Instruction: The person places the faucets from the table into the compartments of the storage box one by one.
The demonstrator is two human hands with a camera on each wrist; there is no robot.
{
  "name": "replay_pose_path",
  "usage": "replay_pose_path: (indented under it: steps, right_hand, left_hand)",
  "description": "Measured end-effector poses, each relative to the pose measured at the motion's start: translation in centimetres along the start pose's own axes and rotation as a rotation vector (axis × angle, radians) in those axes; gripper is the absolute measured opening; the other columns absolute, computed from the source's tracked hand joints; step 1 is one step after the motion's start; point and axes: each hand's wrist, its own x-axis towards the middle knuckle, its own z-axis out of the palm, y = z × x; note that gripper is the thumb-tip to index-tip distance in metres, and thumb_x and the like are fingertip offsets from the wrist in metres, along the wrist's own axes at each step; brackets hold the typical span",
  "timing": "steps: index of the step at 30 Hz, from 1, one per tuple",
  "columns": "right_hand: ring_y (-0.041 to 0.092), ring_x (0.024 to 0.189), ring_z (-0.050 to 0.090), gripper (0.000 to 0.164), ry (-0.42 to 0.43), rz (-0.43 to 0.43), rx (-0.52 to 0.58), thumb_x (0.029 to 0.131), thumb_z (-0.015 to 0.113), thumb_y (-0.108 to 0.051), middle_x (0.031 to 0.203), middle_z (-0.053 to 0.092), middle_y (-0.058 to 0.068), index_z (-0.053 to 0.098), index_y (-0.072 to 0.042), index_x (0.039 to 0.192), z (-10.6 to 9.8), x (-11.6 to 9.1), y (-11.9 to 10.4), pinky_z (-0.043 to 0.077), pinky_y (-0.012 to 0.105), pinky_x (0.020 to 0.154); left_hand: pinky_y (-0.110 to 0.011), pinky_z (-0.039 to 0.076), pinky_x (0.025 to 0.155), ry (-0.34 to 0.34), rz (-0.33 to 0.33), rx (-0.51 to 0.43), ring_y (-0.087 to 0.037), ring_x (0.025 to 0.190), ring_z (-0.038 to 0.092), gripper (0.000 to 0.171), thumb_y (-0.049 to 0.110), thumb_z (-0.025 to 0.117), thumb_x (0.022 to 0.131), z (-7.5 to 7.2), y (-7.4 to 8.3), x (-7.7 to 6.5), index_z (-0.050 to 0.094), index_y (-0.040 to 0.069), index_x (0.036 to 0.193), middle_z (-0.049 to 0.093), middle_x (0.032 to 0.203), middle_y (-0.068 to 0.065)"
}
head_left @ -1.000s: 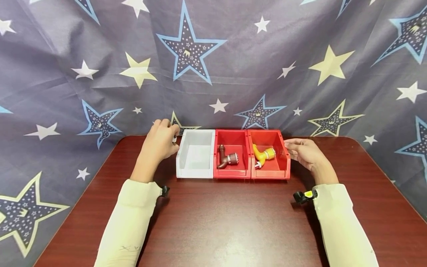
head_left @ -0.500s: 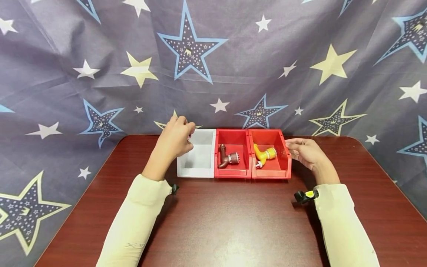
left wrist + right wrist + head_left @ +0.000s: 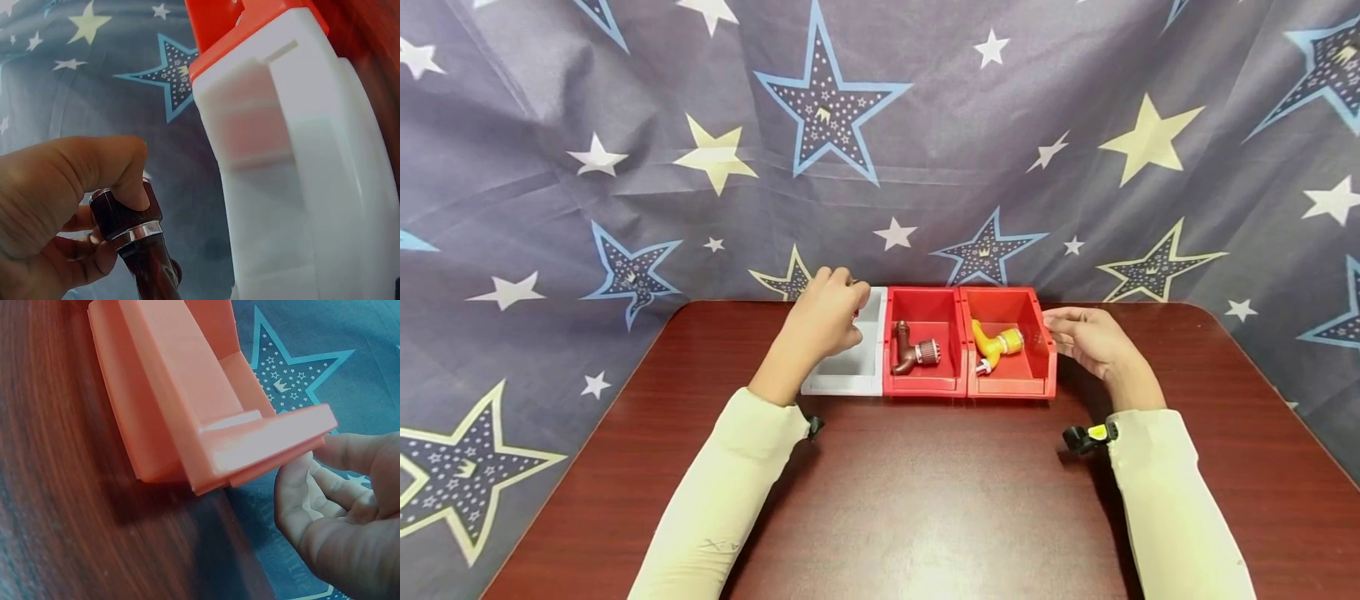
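My left hand point(image 3: 830, 315) is over the white bin point(image 3: 841, 385) in the head view, hiding part of its inside. In the left wrist view its thumb and fingers grip a dark brown tap point(image 3: 156, 269) by the ribbed knob, above a silver ring. The spout end runs out of that view. My right hand point(image 3: 1092, 343) is at the right side of the orange-red bin point(image 3: 1011, 388), its fingertips touching the outer rim in the right wrist view. A yellow tap point(image 3: 996, 345) lies in that bin. Another brown tap point(image 3: 914, 350) lies in the red middle bin point(image 3: 925, 387).
The three bins stand side by side at the back of the brown wooden table point(image 3: 940, 492). Close behind them hangs a grey curtain point(image 3: 895, 167) with printed stars. Small black devices point(image 3: 1086, 437) are strapped at both wrists.
My left hand has moved rightward from beside the white bin to over it, carrying the brown tap. The right hand has stayed at the orange-red bin's side.
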Motion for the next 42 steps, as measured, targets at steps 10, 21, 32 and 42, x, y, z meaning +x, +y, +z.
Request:
replay_pose_path:
  steps: [10, 21, 32, 42]
  right_hand:
    - [0.01, 0.085, 0.068, 0.037, 0.001, 0.001, -0.006, 0.103, 0.058, -0.004, 0.095, 0.073, -0.002, 0.05, 0.015, 0.133, -0.1, 0.0, 0.0, 0.058, 0.025, 0.079]
    - [0.011, 0.084, 0.068, 0.038, 0.0, 0.002, -0.005, 0.103, 0.058, -0.005, 0.096, 0.073, -0.001, 0.049, 0.016, 0.134, 0.0, -0.2, -0.2, 0.058, 0.025, 0.078]
    - [0.011, 0.087, 0.069, 0.037, 0.005, 0.005, 0.002, 0.103, 0.057, -0.004, 0.096, 0.073, -0.002, 0.05, 0.015, 0.134, -0.1, 0.1, 0.0, 0.058, 0.026, 0.079]
    - [0.01, 0.087, 0.068, 0.039, 0.017, 0.011, -0.024, 0.104, 0.057, -0.006, 0.098, 0.072, -0.002, 0.049, 0.015, 0.136, -0.1, 0.1, 0.2, 0.058, 0.025, 0.079]
  left_hand:
    - [-0.046, 0.047, 0.079, -0.043, 0.021, -0.018, -0.036, 0.084, 0.055, 0.025, 0.011, 0.078, 0.063, 1.0, 0.5, 0.6, 0.064, 0.012, 0.084, 0.059, 0.085, -0.01]
    - [-0.044, 0.049, 0.08, -0.097, 0.004, -0.039, -0.036, 0.087, 0.056, 0.025, 0.016, 0.081, 0.065, 0.8, 1.3, 1.4, 0.066, 0.013, 0.085, 0.06, 0.089, -0.01]
    - [-0.045, 0.051, 0.078, -0.112, 0.017, -0.078, -0.035, 0.084, 0.062, 0.025, 0.017, 0.083, 0.06, 1.6, 1.1, 1.5, 0.069, 0.012, 0.081, 0.062, 0.081, -0.008]
    - [-0.042, 0.049, 0.072, -0.114, 0.007, -0.187, -0.027, 0.081, 0.058, 0.026, 0.018, 0.084, 0.058, 3.0, 0.0, 1.5, 0.067, 0.014, 0.077, 0.06, 0.072, -0.001]
